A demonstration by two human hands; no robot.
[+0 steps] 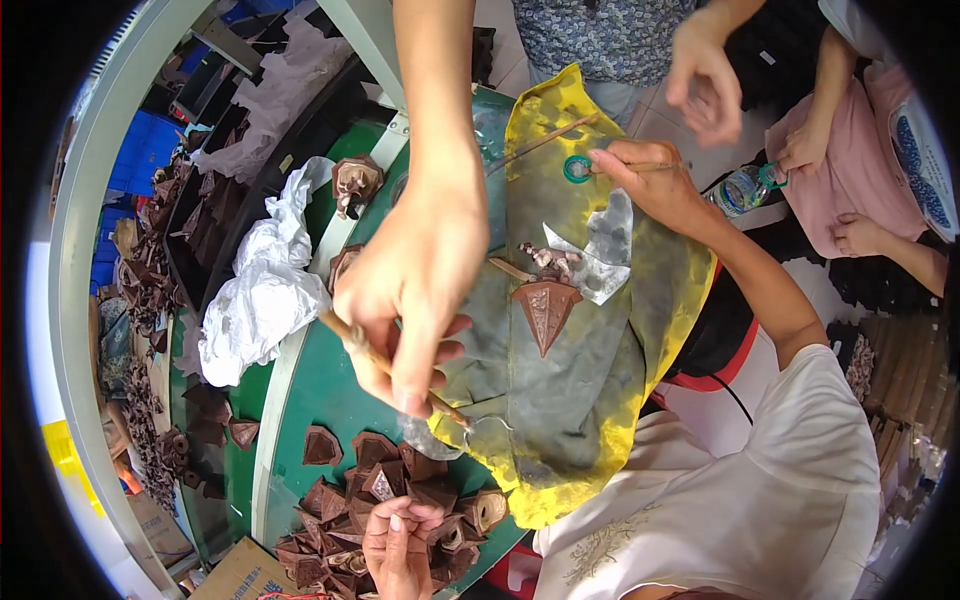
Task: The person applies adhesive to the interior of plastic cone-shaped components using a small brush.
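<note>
My right hand [655, 185] is closed on a small green round cap [577, 168]; a thin stick lies across its fingers. Beneath it, a yellow, grey-smeared cloth [690, 290] covers my lap, bearing a brown pointed bracket [547, 308] with a small pale figure [550, 262] on top. Beside that lies a torn grey-white sheet [608, 235]. My left hand [400, 545] has its fingers curled together over a heap of brown faceted pieces [375, 450]; whatever they hold is hidden. A co-worker's hand [425, 280] reaches in from above, gripping a brush-like wooden stick [385, 365].
A brush-like stick [545, 140] lies over the cloth's far part. Crumpled white plastic [265, 300] and a brown ornament [356, 183] are on the green table [330, 400]. At right, another person in pink holds a clear bottle [738, 192]. A metal frame [85, 250] curves along the left.
</note>
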